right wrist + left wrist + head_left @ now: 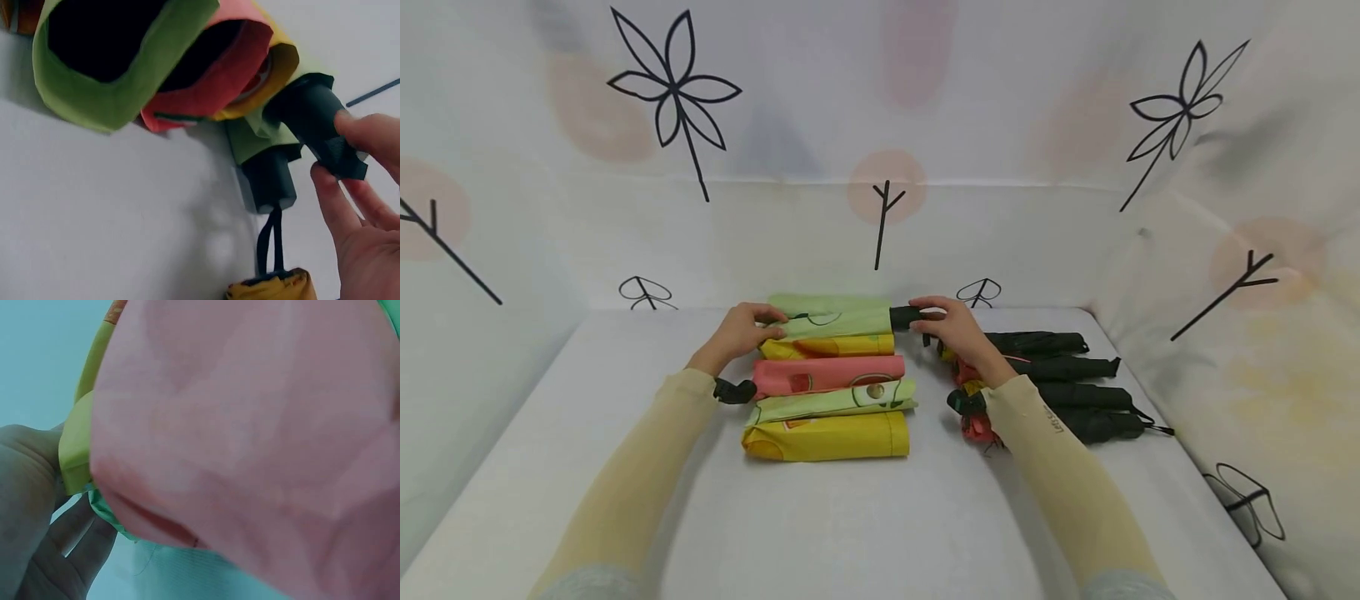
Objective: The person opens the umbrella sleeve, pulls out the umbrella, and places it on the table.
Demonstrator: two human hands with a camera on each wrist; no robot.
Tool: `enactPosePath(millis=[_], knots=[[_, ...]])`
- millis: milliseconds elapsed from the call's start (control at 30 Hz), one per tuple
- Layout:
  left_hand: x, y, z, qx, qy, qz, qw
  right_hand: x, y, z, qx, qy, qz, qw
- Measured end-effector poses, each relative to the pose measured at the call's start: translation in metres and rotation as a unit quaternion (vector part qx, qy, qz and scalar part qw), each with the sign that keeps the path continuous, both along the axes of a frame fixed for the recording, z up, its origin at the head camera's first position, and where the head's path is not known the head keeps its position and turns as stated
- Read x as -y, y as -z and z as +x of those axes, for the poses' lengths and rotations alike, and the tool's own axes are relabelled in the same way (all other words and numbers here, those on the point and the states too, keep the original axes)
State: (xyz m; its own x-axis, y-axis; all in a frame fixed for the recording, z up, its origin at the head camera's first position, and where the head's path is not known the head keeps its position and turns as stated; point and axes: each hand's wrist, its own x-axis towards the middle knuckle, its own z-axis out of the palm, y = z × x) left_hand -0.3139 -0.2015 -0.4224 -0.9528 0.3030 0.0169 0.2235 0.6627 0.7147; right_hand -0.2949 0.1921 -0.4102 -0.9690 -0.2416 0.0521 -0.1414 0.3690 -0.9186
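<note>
My right hand [955, 327] pinches the black handle [315, 122] of a folded umbrella in a light green printed sleeve [842, 322], thumb on one side and fingers on the other. At the sleeve's other end, my left hand [739, 335] grips the green fabric with thumb and fingers. Another light green sleeve [827, 302] lies right behind; a second black handle [270, 181] with a strap shows in the right wrist view. In the left wrist view, a pink sleeve [250, 425] hides much of what the left hand [37, 512] touches.
In front lie more sleeves in a column: yellow [827, 347], pink [850, 375], light green [835, 403] and yellow [835, 437]. Several dark folded umbrellas [1082, 396] lie at the right, partly behind the right forearm. A patterned cloth wall [805, 242] stands behind the white table [820, 533].
</note>
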Motion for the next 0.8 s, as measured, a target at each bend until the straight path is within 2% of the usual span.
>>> enactPosePath(millis=[200,233,433,467,800], knots=[[0.000,0.001,0.001,0.001,-0.002,0.002,1.0000,0.011,0.003,-0.004,-0.022,0.010,0.004,0.9997],[0.000,0.001,0.001,0.000,-0.002,0.002,1.0000,0.013,-0.001,0.000,-0.024,0.013,0.007,0.9996],[0.000,0.000,0.003,-0.001,0.000,0.001,1.0000,0.012,0.000,0.002,-0.009,0.022,0.000,0.9997],[0.000,0.000,0.003,-0.001,0.000,0.001,1.0000,0.010,0.004,-0.001,-0.007,0.024,-0.004,0.9997],[0.002,0.003,0.002,0.000,-0.002,0.006,1.0000,-0.004,0.000,-0.001,0.005,0.036,-0.002,0.9993]])
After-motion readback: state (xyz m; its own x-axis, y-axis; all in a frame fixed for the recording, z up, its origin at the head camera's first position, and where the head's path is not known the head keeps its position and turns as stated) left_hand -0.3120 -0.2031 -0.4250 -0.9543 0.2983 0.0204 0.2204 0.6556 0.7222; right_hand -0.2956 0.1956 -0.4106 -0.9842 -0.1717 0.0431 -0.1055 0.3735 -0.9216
